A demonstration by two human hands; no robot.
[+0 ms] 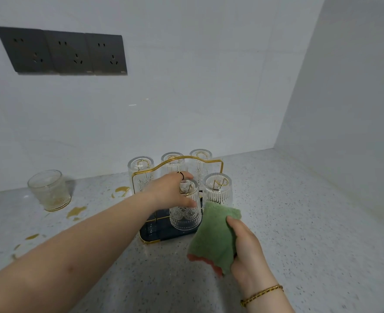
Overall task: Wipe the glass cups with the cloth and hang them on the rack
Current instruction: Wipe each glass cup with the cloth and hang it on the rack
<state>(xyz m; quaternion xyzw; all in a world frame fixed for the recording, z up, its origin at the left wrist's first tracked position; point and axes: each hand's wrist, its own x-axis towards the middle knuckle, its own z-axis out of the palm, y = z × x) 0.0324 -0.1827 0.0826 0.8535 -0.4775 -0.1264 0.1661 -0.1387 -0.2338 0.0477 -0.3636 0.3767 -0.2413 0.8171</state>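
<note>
Nearest the lens, a folded green cloth [213, 240] is clutched in the right hand [246, 249], low over the counter and just in front of the rack [177, 163]. An inverted patterned glass cup [186, 208] is gripped near its upturned base by the left hand [170, 190], fingers wrapped round it, at the front of the gold-wire rack; whether it already rests on a peg cannot be told. Four more inverted cups [218, 188] are hung on the rack, whose dark tray [155, 231] is set on the speckled counter [299, 211]. One upright, stained cup [49, 190] is left well apart at the left, beside yellowish spills [76, 211]. Three dark sockets [62, 51] are mounted on the white wall.
</note>
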